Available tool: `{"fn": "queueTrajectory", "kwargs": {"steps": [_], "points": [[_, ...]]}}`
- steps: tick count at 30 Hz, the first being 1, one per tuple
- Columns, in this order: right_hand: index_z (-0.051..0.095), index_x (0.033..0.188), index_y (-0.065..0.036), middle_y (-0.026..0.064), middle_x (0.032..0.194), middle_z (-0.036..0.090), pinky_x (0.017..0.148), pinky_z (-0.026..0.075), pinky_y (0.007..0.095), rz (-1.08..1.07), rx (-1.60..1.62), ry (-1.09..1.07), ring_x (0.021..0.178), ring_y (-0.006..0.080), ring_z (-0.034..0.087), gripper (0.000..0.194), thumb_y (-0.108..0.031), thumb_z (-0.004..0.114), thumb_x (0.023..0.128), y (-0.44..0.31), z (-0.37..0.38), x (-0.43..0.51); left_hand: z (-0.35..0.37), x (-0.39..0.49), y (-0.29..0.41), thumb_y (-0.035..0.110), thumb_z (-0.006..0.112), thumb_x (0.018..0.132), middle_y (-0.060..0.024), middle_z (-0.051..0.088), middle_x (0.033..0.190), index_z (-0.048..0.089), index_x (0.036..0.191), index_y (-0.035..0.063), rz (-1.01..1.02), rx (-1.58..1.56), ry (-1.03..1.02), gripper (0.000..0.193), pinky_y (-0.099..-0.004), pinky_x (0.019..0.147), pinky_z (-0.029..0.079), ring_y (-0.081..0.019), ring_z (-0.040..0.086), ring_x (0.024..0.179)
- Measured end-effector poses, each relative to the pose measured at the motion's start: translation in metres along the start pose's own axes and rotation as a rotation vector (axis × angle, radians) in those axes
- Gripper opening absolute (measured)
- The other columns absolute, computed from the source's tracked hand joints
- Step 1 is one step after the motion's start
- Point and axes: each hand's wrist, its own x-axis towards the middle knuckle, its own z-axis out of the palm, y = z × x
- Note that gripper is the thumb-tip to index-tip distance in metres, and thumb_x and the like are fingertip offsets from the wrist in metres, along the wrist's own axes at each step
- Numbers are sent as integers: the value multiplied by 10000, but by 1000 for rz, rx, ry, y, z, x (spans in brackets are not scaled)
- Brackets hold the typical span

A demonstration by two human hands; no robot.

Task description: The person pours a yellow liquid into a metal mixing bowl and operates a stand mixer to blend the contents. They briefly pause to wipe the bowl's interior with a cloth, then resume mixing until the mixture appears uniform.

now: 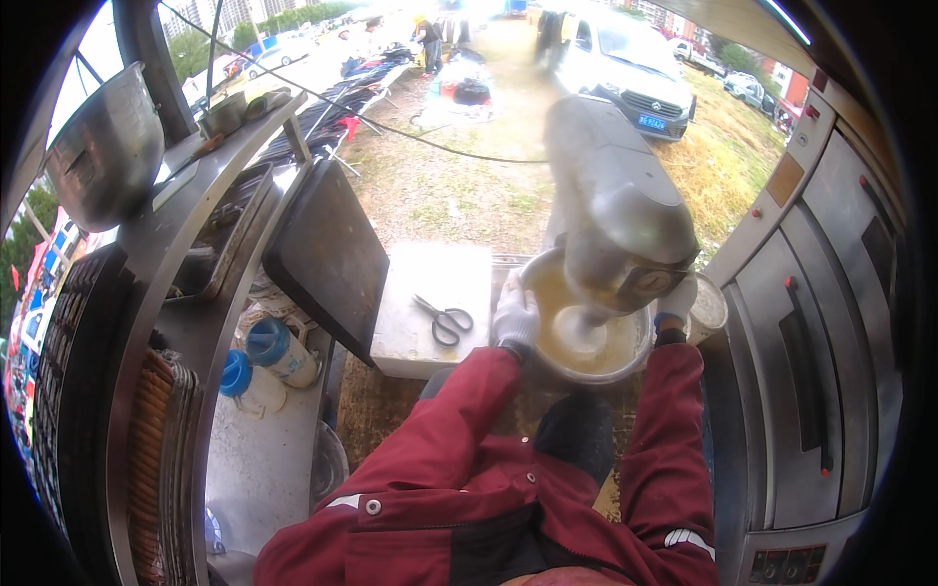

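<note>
A metal mixing bowl (637,366) with pale yellow batter sits beneath the head of a stand mixer (623,198). The mixer's attachment is down in the batter and looks blurred. Against the bowl's left side rests my left hand (517,316), in a white knit glove, its fingers along the outer wall near the rim. My right hand (678,299), gloved too, is at the right side of the mixer head, above the bowl's right edge; its fingers are partly hidden, so its hold cannot be told. Black-handled scissors (445,322) lie on a white box (432,267) left of the bowl.
A white tub (708,311) stands right of the bowl, beside a steel deck oven (791,366). At left, a dark baking tray (330,256) leans by metal shelving (253,308) with two blue-lidded jugs (282,351). A cable crosses ahead; a van and people are outside.
</note>
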Motion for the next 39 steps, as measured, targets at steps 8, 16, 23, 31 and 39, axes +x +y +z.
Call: {"fn": "queueTrajectory", "kwargs": {"steps": [8, 16, 23, 31, 39], "points": [[722, 1241, -21, 101, 1100, 803, 838, 586, 324, 145, 415, -16, 966, 196, 755, 286, -135, 489, 1120, 9, 6, 1, 1, -1, 0, 309, 507, 1105, -268, 530, 1602, 464, 1621, -2, 10, 23, 16, 604, -444, 1225, 412, -427, 513, 1471], [717, 1254, 1, 104, 1132, 799, 830, 609, 320, -34, 4, -42, 966, 174, 755, 326, -169, 463, 1141, 8, 1, 1, -3, -1, 5, 303, 501, 1110, -275, 517, 1619, 485, 1600, -37, -8, -7, 14, 597, -429, 1274, 363, -412, 464, 1530], [722, 1243, 12, 113, 1127, 800, 833, 602, 335, 143, 415, 42, 982, 197, 757, 370, -218, 443, 1165, 15, 11, 2, -4, -3, 7, 306, 490, 1118, -254, 506, 1638, 485, 1603, -33, -31, -6, -17, 592, -413, 1279, 355, -389, 457, 1541], [734, 1202, -4, 112, 1081, 807, 819, 590, 350, 163, 436, 14, 949, 207, 757, 327, -216, 493, 1140, 29, 15, 4, -6, -2, 7, 310, 491, 1122, -251, 499, 1645, 474, 1608, -35, -19, -16, -31, 596, -412, 1281, 351, -383, 447, 1549], [726, 1195, -18, 161, 1050, 813, 819, 587, 390, -45, -145, 11, 936, 284, 777, 241, -173, 589, 1070, 18, 5, 2, -4, -2, 5, 303, 495, 1120, -266, 520, 1618, 481, 1600, -36, -1, -42, 5, 588, -412, 1276, 360, -394, 458, 1537]]}}
